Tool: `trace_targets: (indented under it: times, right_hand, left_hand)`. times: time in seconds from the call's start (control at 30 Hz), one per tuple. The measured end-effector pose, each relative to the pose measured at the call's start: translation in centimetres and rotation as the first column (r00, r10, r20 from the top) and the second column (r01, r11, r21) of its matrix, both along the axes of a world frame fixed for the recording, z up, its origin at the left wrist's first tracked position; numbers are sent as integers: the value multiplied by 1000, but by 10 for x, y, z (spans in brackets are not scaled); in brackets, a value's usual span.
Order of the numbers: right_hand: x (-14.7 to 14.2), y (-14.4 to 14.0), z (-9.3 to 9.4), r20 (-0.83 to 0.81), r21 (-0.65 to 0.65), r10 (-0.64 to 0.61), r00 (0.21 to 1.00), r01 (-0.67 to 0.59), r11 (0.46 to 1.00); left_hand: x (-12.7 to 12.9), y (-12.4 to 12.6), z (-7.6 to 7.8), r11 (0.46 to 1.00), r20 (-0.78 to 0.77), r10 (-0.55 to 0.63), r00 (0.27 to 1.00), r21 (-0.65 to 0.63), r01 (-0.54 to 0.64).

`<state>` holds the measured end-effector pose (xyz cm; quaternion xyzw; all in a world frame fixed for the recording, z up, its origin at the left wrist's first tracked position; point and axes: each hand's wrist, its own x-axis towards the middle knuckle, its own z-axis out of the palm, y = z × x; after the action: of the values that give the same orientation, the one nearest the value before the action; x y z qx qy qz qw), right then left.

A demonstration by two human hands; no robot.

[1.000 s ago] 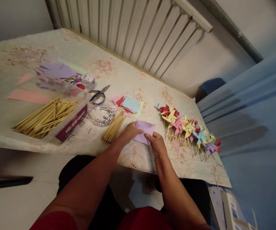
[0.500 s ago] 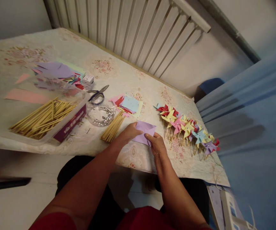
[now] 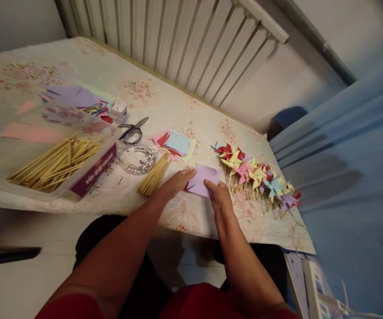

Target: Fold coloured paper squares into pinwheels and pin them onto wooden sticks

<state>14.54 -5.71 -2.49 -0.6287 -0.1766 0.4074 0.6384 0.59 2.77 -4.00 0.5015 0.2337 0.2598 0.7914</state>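
A square of purple paper (image 3: 202, 179), with slits cut in from its corners, is held flat above the table's near edge. My left hand (image 3: 182, 180) pinches its left side between thumb and fingers. At its right side my right hand (image 3: 218, 193) grips it, thumb on top and fingers underneath. Left of my hands lies a bundle of thin wooden sticks (image 3: 154, 177). Beyond it sits a pile of coloured paper squares (image 3: 178, 144). Several finished paper pinwheels (image 3: 257, 176) on sticks lie in a row to the right.
A clear round dish (image 3: 137, 159) holds small shiny pins, with scissors (image 3: 134, 130) behind it. Further left stand a plastic box of sticks (image 3: 56, 164), small white boxes (image 3: 118, 109) and paper scraps (image 3: 71, 96). A radiator (image 3: 164, 40) and blue curtain (image 3: 347, 177) border the table.
The purple paper has been turned and lies flatter, showing its cut slits. My left thumb has shifted to its upper left edge. The camera view has moved slightly.
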Motion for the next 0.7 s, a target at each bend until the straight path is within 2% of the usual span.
trace_targets:
  times: [0.1,0.23,0.37,0.5,0.7]
  right_hand:
    - [5,0,2,71,20,-50,996,49,999]
    - [9,-2,2,194,18,-102,976,101,995]
    - [8,-3,4,245,11,-132,960,133,991]
    - [2,-3,8,180,19,-97,979,95,995]
    - [0,-4,10,150,1,-65,987,65,998]
  left_hand:
    - [-2,0,2,995,-65,-102,993,-29,100]
    - [-1,1,-1,982,-201,-181,963,18,188]
    - [0,1,-10,975,-262,-148,954,120,184]
    - [0,1,-15,959,-311,-103,945,222,178]
    - [-1,-2,-10,959,-328,-50,943,249,137]
